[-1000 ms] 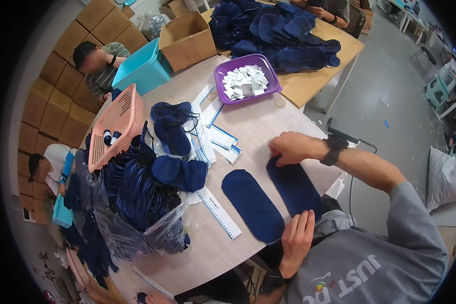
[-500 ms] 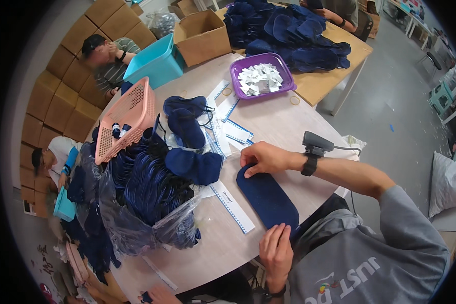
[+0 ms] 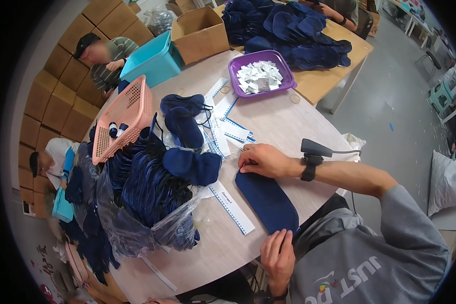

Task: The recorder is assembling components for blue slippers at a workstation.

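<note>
A flat, long navy fabric piece (image 3: 268, 202) with rounded corners lies slantwise on the table in front of me. At its far end, my right hand (image 3: 261, 161) is closed with curled fingers, pinching the edge; the fingertips are partly hidden. A black strap with a small device and cable is on that wrist. My left hand (image 3: 278, 257) has its fingers together at the near end, fingertips on the corner; its thumb is hidden. Left of the piece lies a white printed card strip (image 3: 231, 207). Beyond it are a folded navy fabric item (image 3: 192, 166) and navy eye masks (image 3: 184, 126).
A plastic bag (image 3: 131, 235) of stacked navy masks fills the left. Farther off stand a pink basket (image 3: 146, 101), a turquoise bin (image 3: 157, 66), a cardboard box (image 3: 200, 43) and a purple tub (image 3: 291, 81) of small white packets. Other people sit around the tables.
My right hand has shifted slightly at the far edge, its fingers now more curled. The left hand is nearly still at the near end. A person across the table has lowered a hand from the face.
</note>
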Demonstrator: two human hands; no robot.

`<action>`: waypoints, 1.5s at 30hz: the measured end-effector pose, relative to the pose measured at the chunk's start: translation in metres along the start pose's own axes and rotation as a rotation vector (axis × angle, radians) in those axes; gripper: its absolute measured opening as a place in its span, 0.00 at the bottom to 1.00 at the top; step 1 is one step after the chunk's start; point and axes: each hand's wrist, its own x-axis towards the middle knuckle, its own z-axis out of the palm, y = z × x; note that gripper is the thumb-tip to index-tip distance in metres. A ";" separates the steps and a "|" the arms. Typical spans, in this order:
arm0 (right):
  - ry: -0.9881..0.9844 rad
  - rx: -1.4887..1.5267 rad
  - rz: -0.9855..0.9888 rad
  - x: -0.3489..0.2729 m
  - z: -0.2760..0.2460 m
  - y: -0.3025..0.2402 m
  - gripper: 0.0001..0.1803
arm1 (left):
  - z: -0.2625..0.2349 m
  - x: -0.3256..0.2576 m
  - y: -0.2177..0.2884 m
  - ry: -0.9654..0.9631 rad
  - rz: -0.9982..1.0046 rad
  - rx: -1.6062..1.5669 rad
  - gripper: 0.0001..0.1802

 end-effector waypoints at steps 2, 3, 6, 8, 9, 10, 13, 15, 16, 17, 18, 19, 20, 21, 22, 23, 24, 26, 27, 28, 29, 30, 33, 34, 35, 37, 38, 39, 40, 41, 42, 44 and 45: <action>0.008 -0.050 -0.024 -0.002 0.002 0.002 0.09 | -0.001 -0.003 0.000 0.004 0.008 0.010 0.12; 0.013 -0.101 -0.052 -0.003 0.002 0.003 0.09 | -0.002 -0.003 0.001 0.005 0.018 0.028 0.11; 0.034 -0.192 -0.108 -0.003 0.007 0.000 0.10 | -0.003 -0.004 0.000 -0.021 0.014 0.054 0.11; 0.031 -0.237 -0.123 -0.003 0.006 0.000 0.11 | -0.003 -0.003 0.001 -0.046 0.007 0.058 0.12; 0.027 -0.282 -0.137 -0.003 0.005 0.000 0.12 | -0.002 0.000 0.002 -0.065 0.002 0.071 0.12; 0.028 -0.281 -0.139 -0.003 0.005 0.000 0.12 | -0.003 0.001 0.002 -0.084 -0.009 0.088 0.12; 0.140 -0.323 -0.220 -0.005 0.001 -0.006 0.11 | -0.006 0.005 0.006 -0.076 0.009 0.127 0.14; 0.226 -0.427 -0.315 -0.019 -0.008 -0.029 0.09 | -0.006 0.002 0.006 -0.045 0.030 0.128 0.14; 0.167 -0.429 -0.353 -0.034 -0.016 -0.042 0.09 | -0.006 0.004 0.005 -0.019 0.071 0.115 0.14; 0.080 -0.434 -0.321 -0.054 -0.030 -0.052 0.09 | -0.002 0.009 0.008 -0.063 0.099 0.068 0.16; -0.035 -0.428 -0.338 -0.060 -0.012 -0.054 0.10 | 0.001 0.003 -0.001 -0.116 0.061 0.101 0.17; -0.067 -0.428 -0.346 -0.068 -0.002 -0.058 0.15 | 0.003 -0.002 -0.006 -0.119 0.061 0.124 0.17; -0.095 -0.440 -0.342 -0.076 0.001 -0.061 0.20 | 0.006 -0.003 -0.007 -0.125 0.071 0.134 0.17; -0.089 -0.448 -0.343 -0.078 0.005 -0.061 0.20 | 0.008 -0.004 -0.009 -0.121 0.080 0.133 0.17; -0.082 -0.521 -0.311 -0.078 0.010 -0.056 0.26 | 0.011 -0.004 -0.010 -0.115 0.096 0.148 0.15; -0.074 -0.595 -0.273 -0.079 0.014 -0.050 0.33 | 0.012 -0.006 -0.011 -0.113 0.113 0.159 0.14; -0.073 -0.598 -0.270 -0.078 0.017 -0.042 0.33 | 0.014 -0.008 -0.011 -0.113 0.117 0.156 0.14; -0.118 -0.630 -0.247 -0.072 0.026 -0.026 0.40 | 0.018 -0.010 -0.012 -0.067 0.124 0.166 0.12; -0.129 -0.604 -0.237 -0.073 0.029 -0.023 0.40 | 0.018 -0.011 -0.012 -0.062 0.122 0.172 0.12; -0.132 -0.603 -0.239 -0.072 0.029 -0.023 0.40 | 0.018 -0.012 -0.012 -0.050 0.119 0.167 0.12; -0.139 -0.587 -0.235 -0.071 0.028 -0.023 0.40 | 0.018 -0.013 -0.012 -0.038 0.116 0.162 0.12; -0.146 -0.571 -0.230 -0.071 0.027 -0.023 0.40 | 0.019 -0.013 -0.012 -0.037 0.114 0.161 0.12; -0.096 -0.580 -0.274 -0.072 0.022 -0.025 0.39 | 0.021 -0.012 -0.010 -0.043 0.098 0.143 0.13; -0.098 -0.582 -0.271 -0.071 0.016 -0.028 0.39 | 0.021 -0.012 -0.010 -0.049 0.106 0.132 0.13; -0.152 -0.477 -0.262 -0.070 0.007 -0.034 0.38 | 0.019 -0.011 -0.010 -0.055 0.115 0.122 0.13; -0.142 -0.270 -0.278 -0.070 -0.012 -0.047 0.32 | 0.010 -0.011 -0.006 -0.096 0.109 0.096 0.15; -0.147 -0.268 -0.279 -0.074 -0.025 -0.048 0.32 | 0.005 -0.012 0.000 -0.137 0.111 0.065 0.17; -0.122 -0.211 -0.199 -0.080 -0.038 -0.046 0.30 | 0.002 -0.013 0.005 -0.137 0.106 0.064 0.17; -0.089 -0.161 -0.115 -0.089 -0.052 -0.042 0.28 | -0.002 -0.012 0.012 -0.137 0.099 0.018 0.18; -0.089 -0.162 -0.112 -0.098 -0.061 -0.034 0.28 | -0.005 -0.011 0.016 -0.139 0.090 -0.026 0.20; -0.045 -0.169 -0.015 -0.107 -0.069 -0.025 0.25 | -0.007 -0.010 0.018 -0.142 0.091 -0.028 0.20; -0.001 -0.171 0.080 -0.123 -0.079 -0.012 0.23 | -0.013 -0.008 0.021 -0.095 0.061 -0.195 0.28; 0.055 -0.264 0.064 -0.129 -0.082 -0.007 0.22 | -0.018 -0.004 0.020 -0.097 0.012 -0.227 0.34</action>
